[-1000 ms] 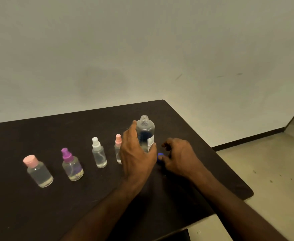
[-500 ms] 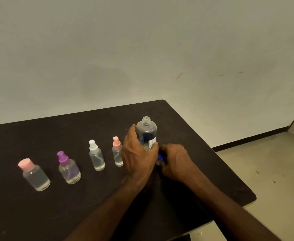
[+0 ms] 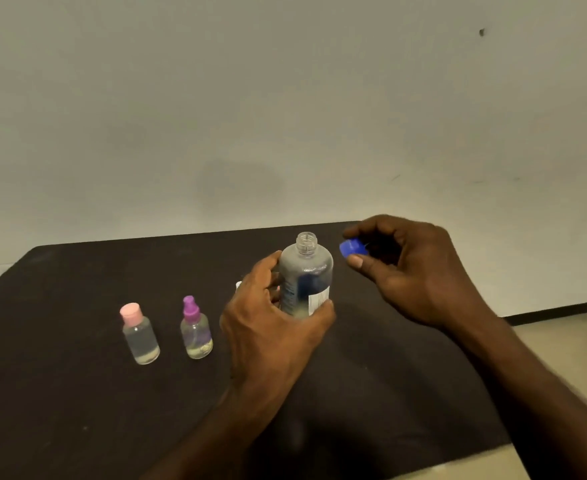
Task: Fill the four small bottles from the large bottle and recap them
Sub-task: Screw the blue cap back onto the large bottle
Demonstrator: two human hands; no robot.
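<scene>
Our left hand [image 3: 271,317] grips the large bottle [image 3: 305,278] to steady it; our right hand [image 3: 410,268] pinches the blue cap [image 3: 352,247] beside its open neck, probably for closing.

The large bottle [image 3: 305,278] is clear glossy plastic with a paper-like label; its blue cap [image 3: 352,247] looks smooth plastic. The small bottles' [image 3: 141,336] plastic shines. The table [image 3: 77,393] is dark and matt.
</scene>
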